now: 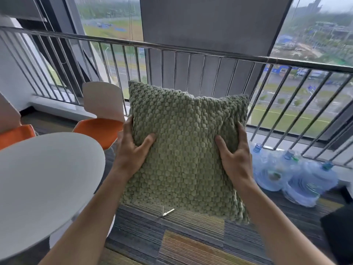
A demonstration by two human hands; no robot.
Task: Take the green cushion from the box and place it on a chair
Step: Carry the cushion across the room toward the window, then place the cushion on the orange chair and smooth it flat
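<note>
- I hold the green cushion point(186, 150) upright in the air, clamped between my left hand point(131, 152) and right hand point(236, 159); each thumb presses its near face and the other fingers point(128, 122) wrap round the side edges.
- No box shows anywhere, so I judge the taking-out finished; the cushion hangs clear of the carpeted floor point(172, 236) beneath my fingers.
- Left to do: carry and set it down. The nearest chair point(103, 119), orange seat and pale back, stands beyond and left of my left fingers, behind the round white tabletop point(44, 184).
- The water bottles point(298, 176) lie right of my right fingers, out of the way.
</note>
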